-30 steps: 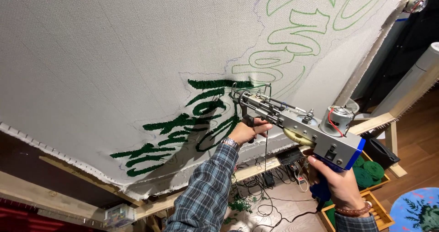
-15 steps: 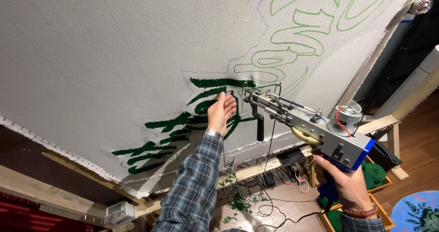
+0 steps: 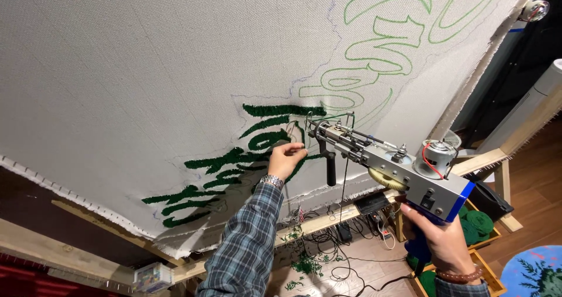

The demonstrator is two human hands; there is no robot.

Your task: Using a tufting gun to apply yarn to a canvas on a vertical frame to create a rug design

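A tufting gun [image 3: 389,165] with a grey metal body, a blue rear edge and a small silver motor on top hangs in mid-air in front of a large stretched cloth [image 3: 146,68], its needle end pointing left and up at the fabric, close to the dark green tufted strokes [image 3: 234,159]. The right hand [image 3: 442,241], with a brown bead bracelet at the wrist, is closed around the gun's blue rear handle at the lower right; the black front handle hangs free beneath the barrel. The left hand [image 3: 285,158], in a plaid sleeve with a metal watch, is raised just left of the gun's tip, its fingers pinched together, seemingly on a thin green yarn [image 3: 304,134] that runs to the needle; whether it truly grips the strand is hard to tell. Farther right and higher on the cloth are light green outlined shapes [image 3: 380,33], not filled in. The cloth is stretched on a wooden frame [image 3: 486,156]. Below, on the floor [image 3: 363,256], lie black cables and green yarn scraps, and a wooden crate [image 3: 489,241] with green yarn stands at the right.
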